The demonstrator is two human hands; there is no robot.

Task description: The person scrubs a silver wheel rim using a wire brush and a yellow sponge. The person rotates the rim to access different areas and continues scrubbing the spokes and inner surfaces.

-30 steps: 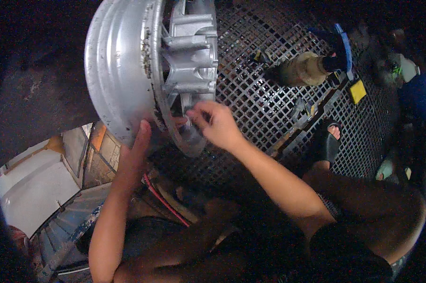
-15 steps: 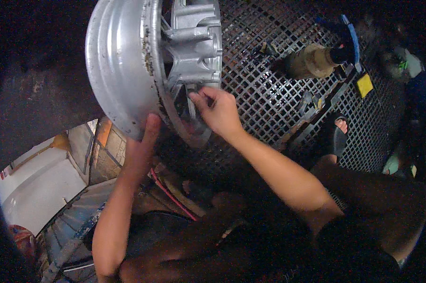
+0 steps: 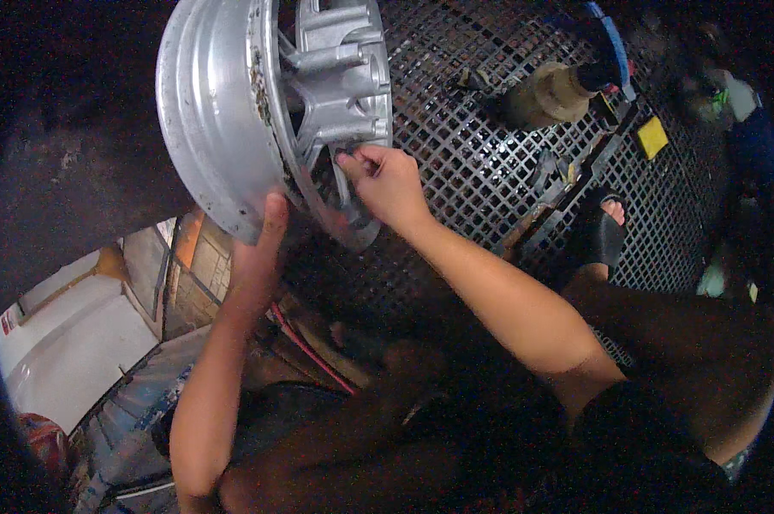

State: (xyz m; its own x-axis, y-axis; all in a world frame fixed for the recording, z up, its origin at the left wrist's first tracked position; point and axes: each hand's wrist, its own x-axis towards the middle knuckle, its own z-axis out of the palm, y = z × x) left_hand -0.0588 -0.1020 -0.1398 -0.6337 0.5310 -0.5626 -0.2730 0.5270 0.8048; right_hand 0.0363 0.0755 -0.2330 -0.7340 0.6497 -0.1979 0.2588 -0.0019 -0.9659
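A silver alloy wheel rim point(image 3: 216, 111) stands on edge at the upper middle, its spoked side turned right. Dark scuffs and pitting run along its lip. My left hand point(image 3: 263, 236) grips its lower edge, thumb up on the outer barrel and the other fingers hidden. Beside the lower spokes, my right hand point(image 3: 391, 184) is closed in a pinch, fingertips at a gap between spokes. Something small and dark seems to be between those fingertips, too unclear to name.
On the dark grid mat point(image 3: 455, 128) to the right lie a dirty tan bottle point(image 3: 548, 98), a blue-handled tool point(image 3: 611, 43), a yellow pad point(image 3: 651, 137) and a dark metal bar point(image 3: 567, 184). A red hose point(image 3: 310, 347) runs below. White panels point(image 3: 79, 343) stand lower left.
The whole view has shifted slightly, with the mat items now higher and further left. My right hand stays at the lower spokes, still pinched; my left hand keeps its hold on the rim.
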